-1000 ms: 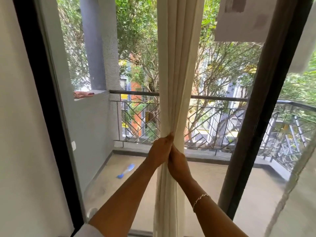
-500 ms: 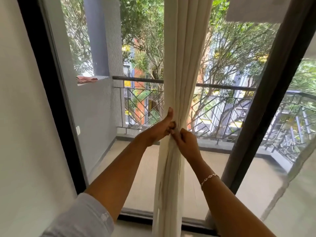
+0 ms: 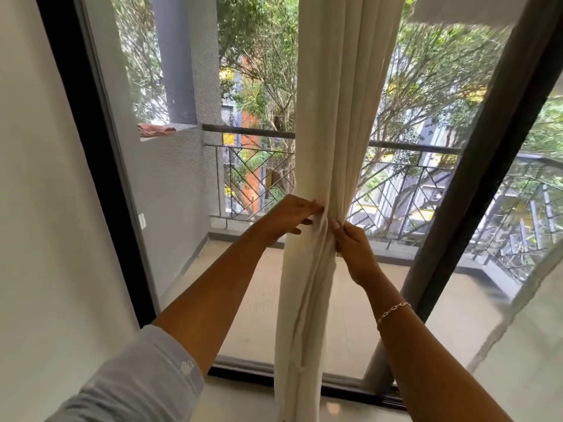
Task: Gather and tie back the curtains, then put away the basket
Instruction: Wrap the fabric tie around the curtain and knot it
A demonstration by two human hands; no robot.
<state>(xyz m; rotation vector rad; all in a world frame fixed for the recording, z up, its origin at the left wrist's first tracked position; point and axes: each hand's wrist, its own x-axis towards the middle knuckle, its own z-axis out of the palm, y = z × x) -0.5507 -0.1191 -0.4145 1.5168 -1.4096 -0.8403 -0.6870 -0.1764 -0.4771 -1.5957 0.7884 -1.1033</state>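
Behind the glass door (image 3: 170, 208) lies a balcony. Near me, my left hand (image 3: 285, 219) and right hand (image 3: 355, 249) pinch the gathered cream curtain (image 3: 332, 132) at the frame centre, fingers closed on its folds. Farther, at the frame middle, stands the railing (image 3: 405, 184), then trees (image 3: 426, 86).

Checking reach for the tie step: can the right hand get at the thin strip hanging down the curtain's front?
Probably yes: the strip hangs uncovered just below the right hand, which rests on the curtain.
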